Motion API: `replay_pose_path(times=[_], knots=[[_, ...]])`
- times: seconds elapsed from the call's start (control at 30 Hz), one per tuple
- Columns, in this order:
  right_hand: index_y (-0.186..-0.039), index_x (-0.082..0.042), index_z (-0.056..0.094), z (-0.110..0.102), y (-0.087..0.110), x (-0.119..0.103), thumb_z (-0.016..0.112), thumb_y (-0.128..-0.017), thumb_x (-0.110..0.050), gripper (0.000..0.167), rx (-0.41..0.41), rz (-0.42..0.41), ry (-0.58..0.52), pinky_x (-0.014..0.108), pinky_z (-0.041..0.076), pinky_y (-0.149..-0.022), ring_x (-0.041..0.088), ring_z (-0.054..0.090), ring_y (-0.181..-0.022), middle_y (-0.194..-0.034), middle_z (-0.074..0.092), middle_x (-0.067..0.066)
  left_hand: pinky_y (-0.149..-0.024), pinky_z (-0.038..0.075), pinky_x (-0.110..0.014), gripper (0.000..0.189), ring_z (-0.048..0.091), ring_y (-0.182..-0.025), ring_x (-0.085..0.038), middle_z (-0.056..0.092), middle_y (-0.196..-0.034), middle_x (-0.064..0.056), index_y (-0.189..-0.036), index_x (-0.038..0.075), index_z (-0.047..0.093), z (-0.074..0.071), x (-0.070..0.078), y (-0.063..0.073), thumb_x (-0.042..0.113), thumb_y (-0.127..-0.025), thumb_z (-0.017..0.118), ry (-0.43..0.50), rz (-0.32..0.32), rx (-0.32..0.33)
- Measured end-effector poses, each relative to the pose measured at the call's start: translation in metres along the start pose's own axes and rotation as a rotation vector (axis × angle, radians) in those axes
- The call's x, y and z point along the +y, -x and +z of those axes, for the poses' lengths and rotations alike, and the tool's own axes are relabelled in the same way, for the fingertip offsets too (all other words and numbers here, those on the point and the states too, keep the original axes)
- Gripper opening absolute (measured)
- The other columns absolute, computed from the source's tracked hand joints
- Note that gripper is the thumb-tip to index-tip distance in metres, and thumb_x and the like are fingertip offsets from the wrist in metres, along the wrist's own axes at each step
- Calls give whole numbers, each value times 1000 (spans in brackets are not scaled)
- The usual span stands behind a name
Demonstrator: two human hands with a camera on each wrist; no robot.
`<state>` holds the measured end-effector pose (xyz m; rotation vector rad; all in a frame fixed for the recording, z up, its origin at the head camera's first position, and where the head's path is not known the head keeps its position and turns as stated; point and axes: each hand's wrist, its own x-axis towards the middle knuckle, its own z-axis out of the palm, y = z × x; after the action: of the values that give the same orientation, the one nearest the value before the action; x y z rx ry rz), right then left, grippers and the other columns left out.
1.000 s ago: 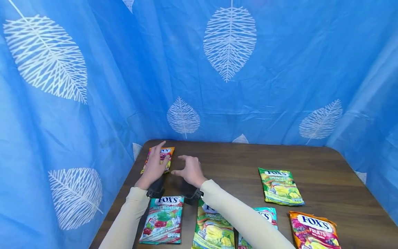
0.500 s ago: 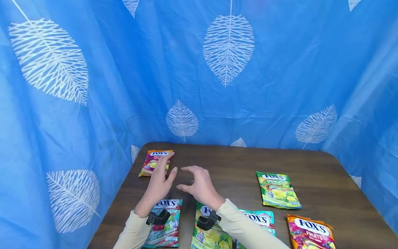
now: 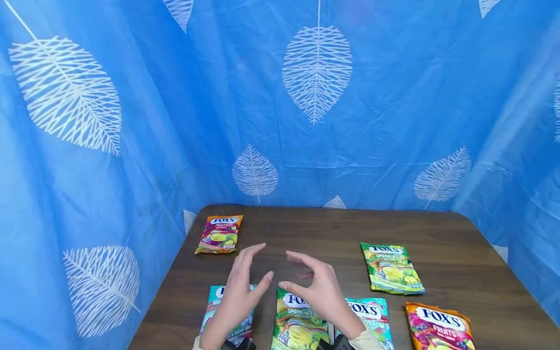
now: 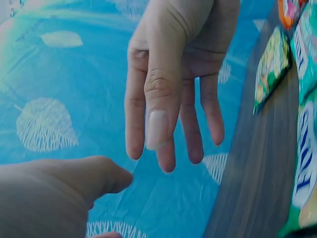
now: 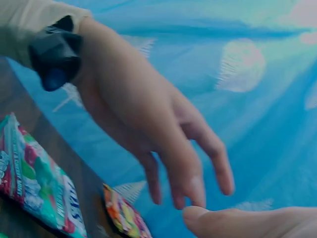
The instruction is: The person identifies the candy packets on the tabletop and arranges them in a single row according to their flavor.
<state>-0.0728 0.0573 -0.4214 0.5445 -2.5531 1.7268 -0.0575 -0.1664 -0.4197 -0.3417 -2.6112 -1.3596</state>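
My left hand (image 3: 242, 294) hovers over a teal Fox's Mint Blossom candy bag (image 3: 213, 302), covering part of it. Its fingers are loosely bent and hold nothing. Facing it, my right hand (image 3: 323, 291) hangs over a green Fox's Spring Tea bag (image 3: 299, 323) and a second teal bag (image 3: 374, 318), its fingers spread and nothing between them. A gap separates the two hands. In the left wrist view the right hand (image 4: 173, 84) has its fingers pointing down; in the right wrist view the left hand (image 5: 143, 104) appears beyond the right thumb (image 5: 242, 221).
On the brown wooden table (image 3: 306, 233), an orange Fox's Fruits bag (image 3: 219, 235) lies at the far left corner. Another Spring Tea bag (image 3: 392, 270) and another orange Fruits bag (image 3: 439, 328) lie to the right. A blue leaf-patterned curtain (image 3: 372, 107) surrounds the table's back and sides.
Both hands have drawn back from the far left orange bag toward the near bags, moving down and right in view. That orange bag is now fully uncovered and stays in the corner.
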Motion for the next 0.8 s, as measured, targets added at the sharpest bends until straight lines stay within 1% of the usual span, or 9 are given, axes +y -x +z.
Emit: replay_pose_path(times=[0.1,0.2,0.3,0.37,0.43,0.53,0.63,0.7,0.8], knots=[[-144,-22,71,-12,13,1,95,-89,-28,60,37,54,-17,48,63,-94,30,69,-126,-135,75,0,-115,41,-71,63,44,-149,-37,49,-161,-7,-160,22,49,8,8,7,23,-104,79,22,-34,-62],[-142,-23,73,-23,24,2,95,-89,-28,58,101,114,-18,51,62,-95,26,71,-123,-132,75,-2,-115,38,-74,63,42,-150,-38,48,-160,-6,-160,22,49,17,16,14,25,-104,78,50,-49,-130],[-142,-23,73,-33,33,4,95,-89,-27,58,156,175,-5,49,62,-95,24,71,-120,-131,76,-2,-114,39,-75,62,43,-148,-39,48,-159,-7,-160,21,49,28,22,19,27,-105,77,72,-43,-186],[-142,-23,73,-40,37,6,95,-89,-26,58,182,214,-2,45,62,-95,23,71,-119,-130,76,-1,-113,41,-74,61,45,-148,-39,49,-158,-7,-159,21,50,37,25,21,28,-105,77,77,-29,-213],[-142,-22,73,-48,41,7,95,-89,-27,58,201,255,2,41,62,-95,23,71,-118,-129,76,-1,-113,43,-71,60,48,-146,-37,51,-156,-5,-159,21,50,47,25,24,27,-105,77,75,2,-237],[-143,-20,72,-63,47,8,94,-90,-33,59,222,306,24,35,62,-92,26,72,-117,-129,75,1,-112,48,-62,60,53,-142,-31,53,-153,-2,-158,20,51,63,24,28,23,-104,77,57,81,-262],[-146,-20,70,-79,54,9,93,-90,-40,64,246,350,52,34,62,-93,28,70,-120,-132,74,3,-109,53,-53,59,57,-136,-28,55,-149,-1,-157,18,52,79,25,32,22,-104,77,58,151,-285],[-148,-19,68,-89,59,10,92,-89,-46,69,261,391,70,37,62,-95,31,69,-124,-137,72,7,-107,55,-47,58,59,-133,-26,56,-147,-3,-156,18,53,88,29,34,24,-104,78,75,158,-313],[-152,-17,66,-105,66,14,90,-89,-54,77,276,454,103,44,62,-97,36,68,-128,-144,68,14,-103,56,-42,56,61,-129,-24,57,-145,-5,-155,20,55,100,37,35,28,-104,78,100,127,-349]])
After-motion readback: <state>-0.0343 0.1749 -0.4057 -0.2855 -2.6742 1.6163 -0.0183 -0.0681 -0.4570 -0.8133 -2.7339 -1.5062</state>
